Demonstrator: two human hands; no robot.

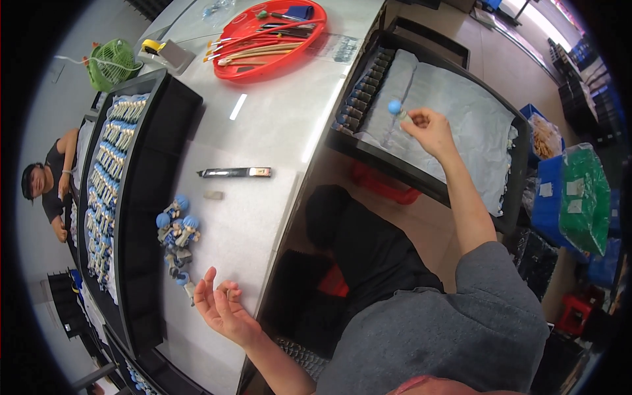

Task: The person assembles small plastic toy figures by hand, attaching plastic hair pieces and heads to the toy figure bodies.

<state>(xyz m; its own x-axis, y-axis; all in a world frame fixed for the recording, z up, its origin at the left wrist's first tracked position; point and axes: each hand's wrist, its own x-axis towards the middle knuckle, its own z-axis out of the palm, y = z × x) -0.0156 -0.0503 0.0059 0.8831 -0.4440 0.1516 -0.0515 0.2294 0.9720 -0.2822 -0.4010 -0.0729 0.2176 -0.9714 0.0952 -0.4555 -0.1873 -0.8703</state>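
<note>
My right hand pinches a small figurine with a round blue head by its pale lower part. It is held over a black tray lined with white sheeting. A row of dark-based figurines lies along that tray's left side. Over the white table, my left hand is open and palm up, its fingers loosely bent and apart, with nothing visible in it. Just beyond its fingertips lies a loose cluster of blue-haired figurines. The nearest figurine lies close to the fingers.
A long black tray of figurines in rows stands at the left. On the table are a craft knife, a small grey block, a tape dispenser and a red basin of brushes. Another person sits at far left.
</note>
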